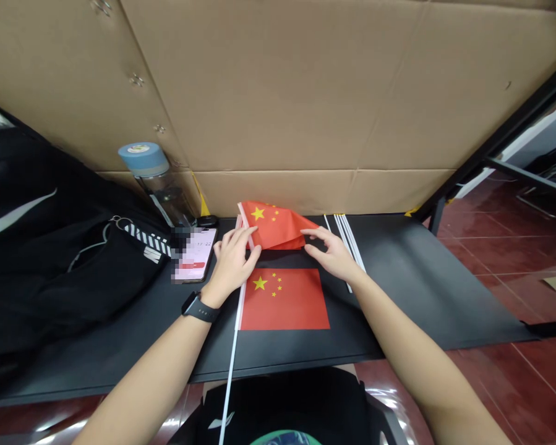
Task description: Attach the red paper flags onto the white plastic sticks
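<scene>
My left hand (234, 262) grips the white stick edge of a red paper-like flag with yellow stars (275, 225), which lies bunched and folded at the back of the black table (398, 296). My right hand (329, 251) rests at that flag's right end, fingers apart and touching its lower edge. Just below my hands lies a second red flag with yellow stars (283, 300), flat, with its white stick (234, 352) running down past the table's front edge. Several loose white sticks (347, 241) lie just beyond my right hand.
A phone (195, 254), partly blurred out, lies left of my left hand. Behind it stands a water bottle with a blue lid (154, 173). A black bag (59, 247) fills the left side, a cardboard wall (278, 86) stands behind the table, and red floor tiles (504, 259) show to the right.
</scene>
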A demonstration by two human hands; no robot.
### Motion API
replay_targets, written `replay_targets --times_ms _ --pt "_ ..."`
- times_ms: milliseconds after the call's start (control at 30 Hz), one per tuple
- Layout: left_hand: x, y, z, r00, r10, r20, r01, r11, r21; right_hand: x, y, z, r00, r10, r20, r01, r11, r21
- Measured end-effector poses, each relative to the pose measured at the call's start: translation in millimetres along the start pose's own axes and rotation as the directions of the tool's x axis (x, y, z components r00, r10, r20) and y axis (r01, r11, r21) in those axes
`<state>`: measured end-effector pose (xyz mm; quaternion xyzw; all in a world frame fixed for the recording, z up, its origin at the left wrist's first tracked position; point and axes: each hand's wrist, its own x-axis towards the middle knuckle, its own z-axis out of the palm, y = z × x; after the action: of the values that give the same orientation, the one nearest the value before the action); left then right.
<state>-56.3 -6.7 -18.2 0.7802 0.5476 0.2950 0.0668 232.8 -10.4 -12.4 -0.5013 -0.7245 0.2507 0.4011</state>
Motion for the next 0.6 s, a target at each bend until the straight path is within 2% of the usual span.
replay_targets --times_ms 100,233,400,500,600 --pt "1 -6 5.0 0.989 -0.144 0.034 0.142 0.988 0.052 -3 1 3 0.985 0.048 0.165 -0.026 0.991 -0.133" --pt "2 -12 9.6 0.978 -0.188 0.092 0.177 0.978 0.113 -5 1 7 0.955 0.105 0.277 -0.040 0.972 -0.231" --pt "1 -12 10.3 0.971 -0.190 0.145 0.167 0.973 0.158 -5 -3 5 0.942 0.106 0.319 -0.006 0.954 -0.300" --pt "0 -14 9.9 0.969 -0.146 0.199 0.117 0.982 0.151 -5 -4 4 0.940 0.095 0.327 0.002 0.958 -0.285" --pt "1 -15 9.9 0.975 -0.084 0.205 0.058 0.990 0.128 -5 -5 3 0.938 0.055 0.343 0.049 0.956 -0.288"
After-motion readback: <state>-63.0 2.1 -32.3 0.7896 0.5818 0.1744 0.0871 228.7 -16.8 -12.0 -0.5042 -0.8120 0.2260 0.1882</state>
